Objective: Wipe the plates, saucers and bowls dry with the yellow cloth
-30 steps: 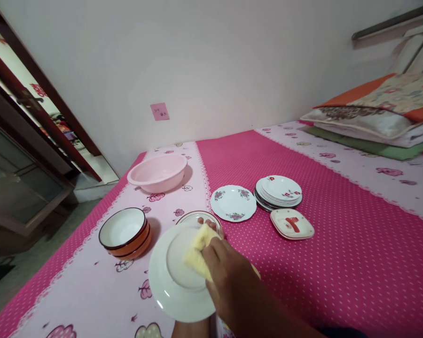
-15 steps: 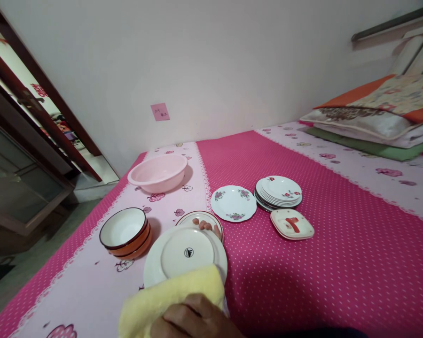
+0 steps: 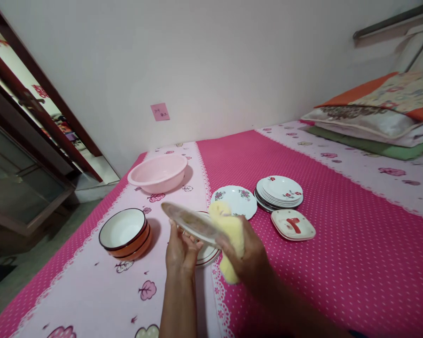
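A plate (image 3: 192,223), blurred and tilted, is held up over the bed, seen nearly edge-on. My left hand (image 3: 183,249) supports it from beneath at the near side, fingers partly hidden under it. My right hand (image 3: 248,253) grips a yellow cloth (image 3: 234,232) around the plate's right edge, with the thumb along the rim. Below the raised plate, another plate with a red rim line (image 3: 209,255) lies on the bed, mostly covered. Behind the cloth is a white floral plate (image 3: 241,199), lying flat.
Stacked orange bowls (image 3: 125,234) with white insides stand at left, a pink basin (image 3: 158,173) behind them. To the right are a stack of white plates (image 3: 280,190) and square dishes (image 3: 292,225). Folded bedding (image 3: 377,122) lies at the far right against the wall.
The plate that showed its plain underside has been lifted and turned up on edge. My left hand has come into view, and the cloth has moved up and right with my right hand.
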The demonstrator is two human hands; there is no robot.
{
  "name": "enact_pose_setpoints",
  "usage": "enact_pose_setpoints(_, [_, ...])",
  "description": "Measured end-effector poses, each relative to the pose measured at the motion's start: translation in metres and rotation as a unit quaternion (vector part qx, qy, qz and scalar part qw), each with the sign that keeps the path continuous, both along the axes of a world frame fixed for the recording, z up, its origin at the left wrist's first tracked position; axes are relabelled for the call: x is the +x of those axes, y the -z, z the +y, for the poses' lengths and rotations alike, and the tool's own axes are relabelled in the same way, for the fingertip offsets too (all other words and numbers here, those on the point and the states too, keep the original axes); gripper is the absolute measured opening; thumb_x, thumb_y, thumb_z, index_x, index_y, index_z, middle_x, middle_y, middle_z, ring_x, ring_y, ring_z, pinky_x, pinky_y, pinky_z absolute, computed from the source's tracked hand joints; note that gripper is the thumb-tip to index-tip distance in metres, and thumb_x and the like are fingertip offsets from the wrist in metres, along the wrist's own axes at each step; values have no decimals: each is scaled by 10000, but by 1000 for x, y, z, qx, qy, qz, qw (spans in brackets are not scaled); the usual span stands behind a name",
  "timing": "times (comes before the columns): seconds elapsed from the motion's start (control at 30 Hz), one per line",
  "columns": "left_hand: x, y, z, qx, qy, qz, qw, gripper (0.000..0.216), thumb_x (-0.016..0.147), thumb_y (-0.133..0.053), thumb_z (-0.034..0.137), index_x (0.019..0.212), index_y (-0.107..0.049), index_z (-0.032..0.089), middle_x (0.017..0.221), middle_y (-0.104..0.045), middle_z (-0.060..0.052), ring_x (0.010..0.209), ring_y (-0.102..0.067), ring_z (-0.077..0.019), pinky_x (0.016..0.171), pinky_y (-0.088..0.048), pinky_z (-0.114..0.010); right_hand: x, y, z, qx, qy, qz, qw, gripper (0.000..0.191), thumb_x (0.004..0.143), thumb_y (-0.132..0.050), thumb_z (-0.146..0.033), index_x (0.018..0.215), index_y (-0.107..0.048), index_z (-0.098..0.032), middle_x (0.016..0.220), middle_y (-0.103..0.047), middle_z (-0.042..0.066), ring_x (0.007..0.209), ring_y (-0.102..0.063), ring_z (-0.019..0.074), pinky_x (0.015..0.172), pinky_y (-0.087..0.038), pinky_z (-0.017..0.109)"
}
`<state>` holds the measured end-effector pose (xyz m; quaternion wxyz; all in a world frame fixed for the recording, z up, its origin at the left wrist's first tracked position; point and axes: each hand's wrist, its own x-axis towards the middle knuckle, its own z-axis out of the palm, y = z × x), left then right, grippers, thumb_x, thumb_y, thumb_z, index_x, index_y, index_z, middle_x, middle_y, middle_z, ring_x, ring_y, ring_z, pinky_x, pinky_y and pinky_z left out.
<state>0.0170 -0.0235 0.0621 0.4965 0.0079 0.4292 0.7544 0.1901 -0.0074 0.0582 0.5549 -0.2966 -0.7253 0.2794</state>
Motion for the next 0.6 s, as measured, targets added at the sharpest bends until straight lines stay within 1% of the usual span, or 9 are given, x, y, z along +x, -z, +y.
enact_pose_setpoints(0.03, [3, -3, 1, 8, -15, 0, 1000, 270, 1023, -560, 350, 1217, -661, 193, 1126, -741, -82, 984, -714, -215, 853, -615, -408, 2, 1, 10, -88, 0, 43, 995, 358, 905, -669, -352, 1217, -633, -181, 1098, -744, 126, 985, -708, 283, 839, -590, 397])
enact_pose_setpoints(0.1, [10, -7, 3, 41, -40, 5, 998, 212, 1024, -525, 209, 1155, -690, 183, 1058, -779, -69, 984, -734, -191, 867, -617, -340, 7, 2, 26, -255, -30, 135, 957, 474, 827, -755, -454, 1187, -664, -160, 1104, -772, 141, 959, -736, 308, 802, -606, 401])
enact_pose_setpoints(0.13, [13, -9, 4, 57, -44, 9, 997, 219, 1009, -525, 154, 1143, -698, 172, 1057, -788, -71, 1001, -738, -186, 881, -615, -318, 8, 3, 33, -319, -54, 179, 929, 539, 775, -797, -487, 1178, -674, -150, 1107, -780, 148, 952, -745, 321, 783, -612, 404])
enact_pose_setpoints(0.2, [17, -9, 4, 62, -43, 20, 997, 223, 987, -538, 116, 1128, -708, 154, 1051, -798, -85, 993, -745, -187, 873, -620, -303, 11, 6, 41, -395, -82, 244, 882, 629, 677, -866, -507, 1152, -687, -135, 1107, -788, 157, 942, -756, 338, 763, -620, 408])
enact_pose_setpoints(0.23, [17, -9, 4, 52, -39, 29, 997, 217, 979, -545, 110, 1113, -712, 146, 1033, -801, -90, 958, -749, -186, 850, -626, -302, 11, 8, 44, -414, -86, 257, 869, 649, 647, -886, -504, 1141, -693, -130, 1104, -790, 158, 938, -760, 340, 764, -621, 408])
enact_pose_setpoints(0.3, [16, -6, 2, 29, -17, 58, 998, 200, 965, -553, 100, 1070, -720, 132, 991, -802, -91, 872, -749, -174, 779, -630, -287, 13, 12, 47, -437, -90, 258, 857, 644, 633, -899, -487, 1128, -701, -125, 1093, -794, 152, 932, -764, 334, 771, -619, 400])
enact_pose_setpoints(0.4, [13, -2, -2, 13, 44, 116, 992, 155, 911, -629, 128, 1027, -731, 118, 951, -799, -84, 781, -734, -164, 658, -603, -245, 18, 18, 51, -468, -116, 249, 840, 602, 647, -892, -454, 1118, -711, -125, 1069, -801, 143, 934, -767, 329, 766, -617, 385])
enact_pose_setpoints(0.53, [14, 3, -2, -13, 114, 176, 978, 104, 837, -729, 195, 920, -717, 133, 729, -742, -20, 555, -630, -117, 466, -504, -190, 29, 23, 62, -500, -153, 239, 818, 591, 637, -892, -429, 1114, -721, -124, 992, -811, 132, 894, -774, 321, 721, -612, 362])
enact_pose_setpoints(0.6, [16, 5, 0, -24, 114, 164, 980, 43, 855, -704, 172, 872, -693, 134, 675, -719, -13, 514, -606, -111, 438, -499, -192, 34, 26, 69, -514, -171, 222, 811, 602, 645, -890, -443, 1122, -718, -119, 949, -811, 130, 844, -775, 307, 687, -605, 351])
